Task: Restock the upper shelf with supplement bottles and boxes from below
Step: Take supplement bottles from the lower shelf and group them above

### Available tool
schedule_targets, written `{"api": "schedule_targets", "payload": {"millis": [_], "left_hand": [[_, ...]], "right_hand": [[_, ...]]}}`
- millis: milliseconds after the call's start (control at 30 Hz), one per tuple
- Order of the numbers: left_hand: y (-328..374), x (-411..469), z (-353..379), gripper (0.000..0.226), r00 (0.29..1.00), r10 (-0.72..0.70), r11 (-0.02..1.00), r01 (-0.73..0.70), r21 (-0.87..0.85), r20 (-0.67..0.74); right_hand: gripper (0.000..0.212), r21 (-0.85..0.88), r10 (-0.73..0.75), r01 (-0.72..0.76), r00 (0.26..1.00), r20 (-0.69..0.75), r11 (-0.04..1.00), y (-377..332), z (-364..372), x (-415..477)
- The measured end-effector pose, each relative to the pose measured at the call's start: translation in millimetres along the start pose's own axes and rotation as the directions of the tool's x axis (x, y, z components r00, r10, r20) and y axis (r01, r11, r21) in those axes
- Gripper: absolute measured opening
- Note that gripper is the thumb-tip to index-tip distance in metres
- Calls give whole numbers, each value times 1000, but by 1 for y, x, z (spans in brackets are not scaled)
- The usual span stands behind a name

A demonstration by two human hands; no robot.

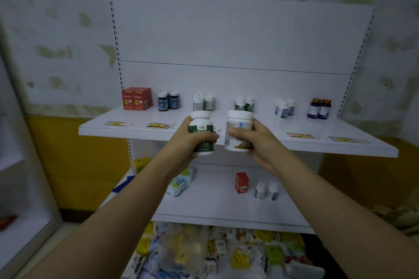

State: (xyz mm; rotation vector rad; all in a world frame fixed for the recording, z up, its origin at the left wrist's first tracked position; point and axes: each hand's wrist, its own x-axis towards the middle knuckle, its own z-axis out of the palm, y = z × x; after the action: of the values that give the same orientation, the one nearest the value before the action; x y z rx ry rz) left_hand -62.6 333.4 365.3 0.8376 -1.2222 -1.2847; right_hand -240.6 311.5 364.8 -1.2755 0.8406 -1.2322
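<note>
Left hand (187, 142) and right hand (260, 142) each curl round a bottle's middle, held up just in front of the upper shelf (127, 130), where similar bottles stand at the back. Both the green-labelled bottle (201, 135) and the white bottle (239, 131) look like light, stiff plastic with slick labels, so a mid-body wrap probably holds better than gripping their smooth caps.

A small shop: white retail shelving (238, 140) with price tags (299, 135) under rows of supplement bottles (319, 108).
</note>
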Motion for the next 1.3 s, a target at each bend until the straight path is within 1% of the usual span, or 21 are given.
{"api": "schedule_targets", "payload": {"millis": [133,200,400,567,733,1000,1067,1167,1300], "left_hand": [[-10,33,-16,40,1000,-4,1000,4,7,-5],[-15,56,-25,40,1000,2,1000,-2,9,1],[-32,147,-46,39,1000,17,999,-17,34,-8],[-38,231,-60,53,1000,27,997,-27,70,-4],[-45,297,-83,53,1000,10,999,-9,41,-19],[-63,364,-128,55,999,-42,998,44,54,-33],[-66,377,-139,51,998,-50,998,51,46,-24],[-68,391,-153,41,999,-44,998,45,37,-18],[-75,403,-169,39,998,-62,996,63,57,-15]], "right_hand": [[43,-88,-5,2,999,-35,996,12,-3,42],[42,-105,-7,3,999,-44,995,17,-6,69],[53,-171,2,-7,1000,-28,985,40,-25,169],[59,-239,24,-32,999,-35,970,55,-46,256],[61,-421,35,-62,997,-72,905,69,-60,325],[62,-563,120,-178,983,-140,807,105,-55,395],[60,-593,92,-166,984,-154,788,112,-51,407],[59,-663,49,-160,982,-183,731,118,-46,429],[57,-690,8,-167,974,-227,704,127,-42,448]]}}
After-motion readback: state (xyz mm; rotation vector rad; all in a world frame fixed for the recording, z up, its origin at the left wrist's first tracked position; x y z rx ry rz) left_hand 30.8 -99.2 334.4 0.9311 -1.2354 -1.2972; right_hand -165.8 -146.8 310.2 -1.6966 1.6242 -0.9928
